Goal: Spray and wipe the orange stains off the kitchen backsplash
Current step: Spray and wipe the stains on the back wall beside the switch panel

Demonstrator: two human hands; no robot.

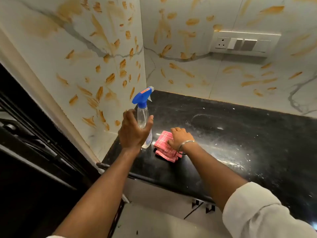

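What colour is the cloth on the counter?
The cloth is pink with a lighter check pattern; the head view, the only one, shows it.

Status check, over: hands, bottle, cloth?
Left hand open around spray bottle, not yet holding. Right hand on pink checked cloth, hold unclear. Orange stains all over backsplash. Nothing blocking.

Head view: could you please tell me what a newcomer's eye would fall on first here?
Orange stains smear both walls of the pale backsplash. On the black counter below, the left hand reaches round a clear spray bottle with a blue head, not yet closed on it. Beside it, the right hand rests on a folded pink cloth.
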